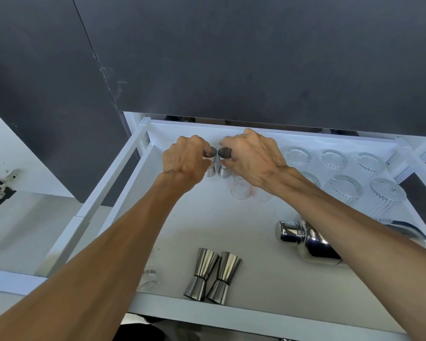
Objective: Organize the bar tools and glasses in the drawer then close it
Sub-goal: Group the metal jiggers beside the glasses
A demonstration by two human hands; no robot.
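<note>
Here, in the head view, the left hand [185,159] and right hand [252,157] each grasp an upright steel jigger, the left jigger [210,166] touching the right jigger [224,164], at the back of the open white drawer [123,193]. Two more jiggers [213,275] lie near the front, a shaker [305,239] lies on its side at right, and ribbed glasses [342,173] stand at back right.

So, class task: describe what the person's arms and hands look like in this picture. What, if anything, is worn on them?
Both forearms are bare as far as the picture shows: no sleeves, gloves, watch or bracelets. The left hand and right hand show no rings on the visible fingers. Tendons and veins stand out on the backs of both hands.
</note>
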